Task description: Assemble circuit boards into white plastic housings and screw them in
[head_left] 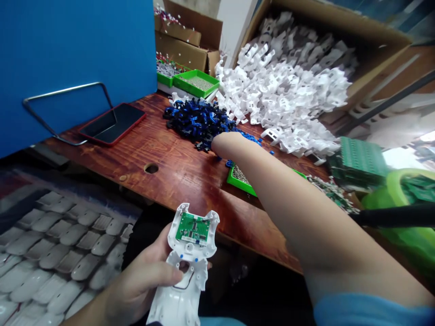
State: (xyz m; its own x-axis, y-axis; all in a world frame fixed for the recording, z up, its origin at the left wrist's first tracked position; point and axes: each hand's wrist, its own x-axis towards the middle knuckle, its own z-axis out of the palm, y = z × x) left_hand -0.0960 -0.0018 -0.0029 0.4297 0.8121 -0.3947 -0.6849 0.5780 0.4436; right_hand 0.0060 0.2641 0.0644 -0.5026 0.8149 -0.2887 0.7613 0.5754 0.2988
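My left hand grips a white plastic housing, its thumb lying across the middle beside a round opening. Set into the upper end of that housing is a green circuit board. Two small blue dots show just below the board. Across the table, my right hand reaches to the near edge of a heap of blue and black small parts. Its fingers are hidden behind the wrist, so any part in them is out of sight. Under the right forearm sits a green tray of small metal pieces.
White plastic parts spill from a large cardboard box. A phone-like device lies by a metal wire stand. Green trays stand behind; stacked circuit boards are at right. Rows of white shells lie lower left.
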